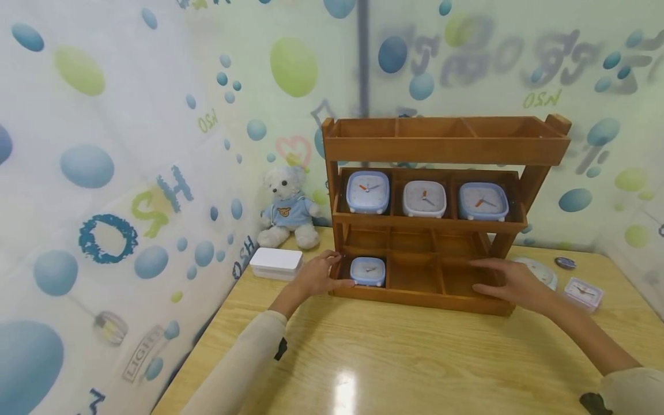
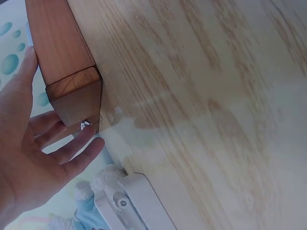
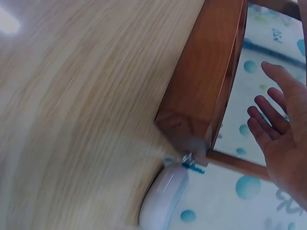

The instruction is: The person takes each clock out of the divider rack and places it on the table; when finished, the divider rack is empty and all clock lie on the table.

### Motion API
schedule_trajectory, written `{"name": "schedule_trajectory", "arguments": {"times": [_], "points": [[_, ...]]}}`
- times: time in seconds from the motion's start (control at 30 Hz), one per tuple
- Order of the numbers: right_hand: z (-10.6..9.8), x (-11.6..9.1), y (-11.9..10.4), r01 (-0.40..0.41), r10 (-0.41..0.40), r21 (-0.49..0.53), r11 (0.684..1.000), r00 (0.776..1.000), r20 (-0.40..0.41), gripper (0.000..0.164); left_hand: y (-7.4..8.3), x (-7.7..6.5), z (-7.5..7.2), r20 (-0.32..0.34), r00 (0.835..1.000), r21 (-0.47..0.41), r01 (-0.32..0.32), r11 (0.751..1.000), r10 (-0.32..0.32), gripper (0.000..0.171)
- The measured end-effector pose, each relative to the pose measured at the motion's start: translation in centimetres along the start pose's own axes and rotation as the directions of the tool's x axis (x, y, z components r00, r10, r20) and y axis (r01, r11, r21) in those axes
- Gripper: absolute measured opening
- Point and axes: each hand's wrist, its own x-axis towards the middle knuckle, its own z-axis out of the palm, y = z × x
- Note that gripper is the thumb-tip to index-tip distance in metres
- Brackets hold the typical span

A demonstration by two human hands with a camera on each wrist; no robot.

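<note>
A brown wooden tiered rack [image 1: 446, 151] stands on the table, its tiers split into compartments. My left hand [image 1: 319, 275] is at the left end of the bottom tier, thumb by the small blue clock [image 1: 368, 276] in that compartment. In the left wrist view its loosely bent fingers [image 2: 79, 160] lie along the rack's end. The right hand [image 1: 519, 282] spreads its fingers over the right end of the bottom tier, holding nothing. On the middle tier sit a blue clock [image 1: 368, 202], a white clock [image 1: 424, 204] and another blue clock [image 1: 483, 207].
A white teddy bear [image 1: 287, 214] in a blue shirt sits left of the rack, behind a white lidded box [image 1: 277, 264]. Right of it lie a round white clock [image 1: 539, 274], a small dark oval item [image 1: 565, 263] and a pink square clock [image 1: 584, 293]. Patterned curtains hang close behind.
</note>
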Motion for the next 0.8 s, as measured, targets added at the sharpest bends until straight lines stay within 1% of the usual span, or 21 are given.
{"name": "schedule_trajectory", "arguments": {"times": [0.1,0.2,0.3,0.47,0.57,0.7,0.8], "points": [[0.7,1.4,-1.0,-0.017,0.015,0.034,0.999,0.999,0.039,0.053,0.0,-0.1,0.0,-0.001,1.000,-0.005,0.005,1.000,-0.005,0.096],[1.4,2.6,-1.9,-0.054,0.047,0.088,0.995,0.995,0.083,0.053,0.1,-0.1,0.0,0.002,1.000,-0.004,0.007,1.000,-0.007,0.096],[2.2,3.7,-2.6,-0.077,0.064,0.121,0.990,0.992,0.112,0.052,0.1,-0.1,-0.1,0.000,1.000,-0.004,0.005,1.000,-0.005,0.096],[4.0,5.7,-3.5,-0.073,0.049,0.161,0.984,0.988,0.144,0.050,0.0,-0.1,-0.2,-0.007,1.000,-0.008,0.002,1.000,-0.002,0.095],[5.1,6.9,-4.0,-0.071,0.042,0.193,0.979,0.988,0.150,0.050,0.0,-0.2,-0.2,-0.007,1.000,-0.008,0.002,1.000,-0.002,0.095],[6.5,8.3,-4.7,-0.061,0.024,0.230,0.971,0.987,0.158,0.052,0.0,-0.1,-0.1,-0.003,1.000,-0.008,-0.002,1.000,0.002,0.095],[7.6,9.3,-5.2,-0.057,0.011,0.250,0.967,0.983,0.182,0.055,-0.1,-0.2,0.1,0.001,1.000,-0.012,0.001,1.000,-0.001,0.096]]}}
